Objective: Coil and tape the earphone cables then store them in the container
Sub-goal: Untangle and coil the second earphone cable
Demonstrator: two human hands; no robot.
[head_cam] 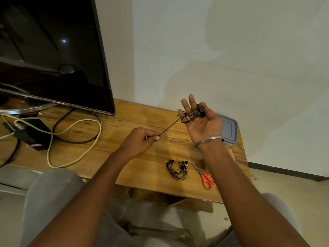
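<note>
Hands are raised above the bench (124, 132), and each one engages the same dark earphone cable (188, 117). Your right hand (201, 122) is held palm up with the fingers spread and pointing away from you; several loops of the cable are wound around those fingers, and the earbud end sits near the base of the thumb. A thin metal bangle (207, 140) circles the right wrist. Your left hand (142, 141) is closed, thumb and forefinger pinching the free end of the cable, which runs taut in a straight line from that pinch up to the loops on the right hand. Both forearms are bare. On the bench, below and between the two hands, a second earphone cable (177, 169) lies in a loose black coil. Red-handled scissors (204, 176) lie just beside that coil on its right, blades closed and pointing toward the far edge. The container (230, 130), with its grey-blue lid on, stands at the right end of the bench, partly hidden behind your right wrist. On the left part of the bench stands a dark television (53, 50) on a curved metal foot, with a yellow-green cord (74, 125) and black cords looped in front of it beside a black box (33, 138).
</note>
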